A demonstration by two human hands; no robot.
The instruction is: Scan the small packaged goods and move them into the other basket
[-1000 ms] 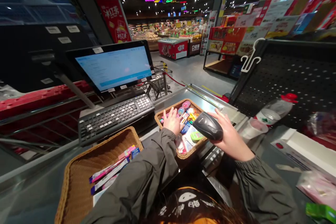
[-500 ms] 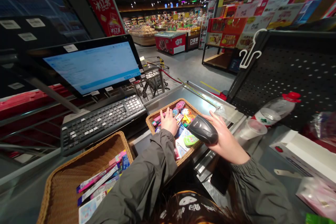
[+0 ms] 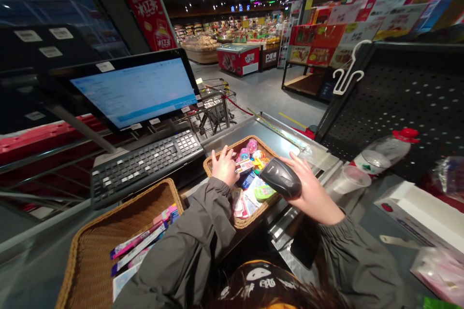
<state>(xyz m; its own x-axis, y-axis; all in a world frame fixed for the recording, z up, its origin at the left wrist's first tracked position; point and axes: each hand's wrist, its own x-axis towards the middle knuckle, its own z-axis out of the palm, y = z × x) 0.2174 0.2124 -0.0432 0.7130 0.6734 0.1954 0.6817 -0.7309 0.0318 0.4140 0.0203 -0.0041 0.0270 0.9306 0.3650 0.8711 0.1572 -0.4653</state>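
Note:
My right hand (image 3: 311,188) is wrapped round a black handheld barcode scanner (image 3: 282,177), its head pointing left over a small wicker basket (image 3: 256,217). At that basket's left side is my left hand (image 3: 224,168), fingers partly spread and thumb side against a small packet with a printed label (image 3: 244,166). The packet seems to be in its grip, though the fingertips are partly hidden. Around it lie small colourful goods, among them a pink round item (image 3: 252,145), a yellow piece (image 3: 259,163) and a green packet (image 3: 264,192).
A larger wicker basket (image 3: 90,241) with slim packets (image 3: 139,241) stands at lower left. Behind it are a keyboard (image 3: 145,166) and a lit monitor (image 3: 141,91). To the right are a plastic cup (image 3: 351,179), a bottle (image 3: 384,152) and an open white box (image 3: 424,212).
My left hand has moved left across the small basket, and the labelled packet beside it has shifted left too. The scanner stays almost in place. The view has turned slightly.

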